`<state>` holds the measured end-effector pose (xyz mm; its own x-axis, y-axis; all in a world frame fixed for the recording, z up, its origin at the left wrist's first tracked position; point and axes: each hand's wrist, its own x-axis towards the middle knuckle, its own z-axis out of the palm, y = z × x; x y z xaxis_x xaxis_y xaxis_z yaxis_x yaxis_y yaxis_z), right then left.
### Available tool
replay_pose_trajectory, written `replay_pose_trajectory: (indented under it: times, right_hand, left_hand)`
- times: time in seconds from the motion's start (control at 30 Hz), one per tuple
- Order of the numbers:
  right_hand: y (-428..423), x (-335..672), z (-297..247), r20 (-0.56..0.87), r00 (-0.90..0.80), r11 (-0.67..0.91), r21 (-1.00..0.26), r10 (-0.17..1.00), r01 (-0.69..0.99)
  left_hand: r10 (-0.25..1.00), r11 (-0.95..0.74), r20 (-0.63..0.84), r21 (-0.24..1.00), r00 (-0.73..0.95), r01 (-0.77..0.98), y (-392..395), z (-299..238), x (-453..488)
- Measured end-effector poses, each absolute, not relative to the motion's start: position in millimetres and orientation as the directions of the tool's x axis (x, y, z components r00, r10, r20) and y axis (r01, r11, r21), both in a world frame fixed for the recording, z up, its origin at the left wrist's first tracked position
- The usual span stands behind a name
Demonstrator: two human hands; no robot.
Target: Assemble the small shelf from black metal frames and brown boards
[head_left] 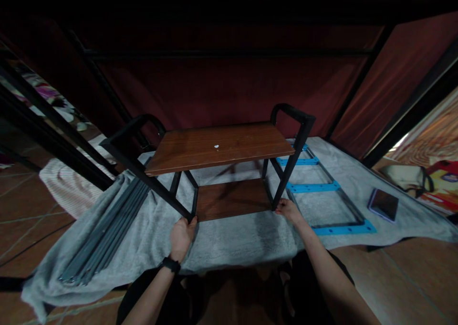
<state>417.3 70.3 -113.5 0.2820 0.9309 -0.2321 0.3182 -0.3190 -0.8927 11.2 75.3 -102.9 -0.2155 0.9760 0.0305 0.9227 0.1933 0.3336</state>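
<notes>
Standing before me is a small two-tier shelf (222, 148) with brown wood-look boards and a black metal frame. Curved black bars rise at both ends of its top board, which carries a small white spot. My left hand (182, 236), with a black band on the wrist, is closed around the frame's lower near-left corner. At the lower near-right corner, my right hand (287, 210) pinches the frame. The fingertips of both hands are partly hidden behind the frame. The lower board (232, 200) lies low, just above or on the grey cloth; I cannot tell which.
Several grey metal rods (107, 229) lie bundled on the grey cloth (236, 244) at left. To the right lies a ladder-like frame with blue crosspieces (313, 187), then a phone (383, 204). Black bars and a dark red panel (229, 91) stand behind the shelf.
</notes>
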Motion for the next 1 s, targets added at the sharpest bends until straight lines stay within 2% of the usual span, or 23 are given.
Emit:
replay_pose_trajectory:
  times: [0.17,0.6,0.7,0.8,1.0]
  right_hand:
    - [69.3,418.4,-120.9,-0.340,0.275,-0.401,-0.892,0.899,0.208]
    - [75.1,419.6,-130.8,-0.374,0.286,-0.418,-0.902,0.882,0.110]
    - [78.6,421.6,-131.7,-0.372,0.300,-0.415,-0.905,0.879,0.093]
    - [92.0,427.1,-127.8,-0.332,0.323,-0.370,-0.927,0.886,0.063]
    - [148.6,435.5,-116.4,-0.175,0.340,-0.171,-0.984,0.924,-0.041]
  left_hand:
    - [0.971,0.219,0.016,0.330,-0.237,0.918,74.1,-101.3,12.7]
    - [0.971,0.236,-0.037,0.265,-0.235,0.935,70.9,-92.1,18.6]
    - [0.970,0.242,-0.043,0.288,-0.240,0.927,72.0,-93.2,17.5]
    - [0.970,0.240,-0.032,0.309,-0.242,0.920,72.4,-96.9,15.1]
    - [0.974,0.215,-0.010,0.343,-0.225,0.915,71.5,-102.7,11.5]
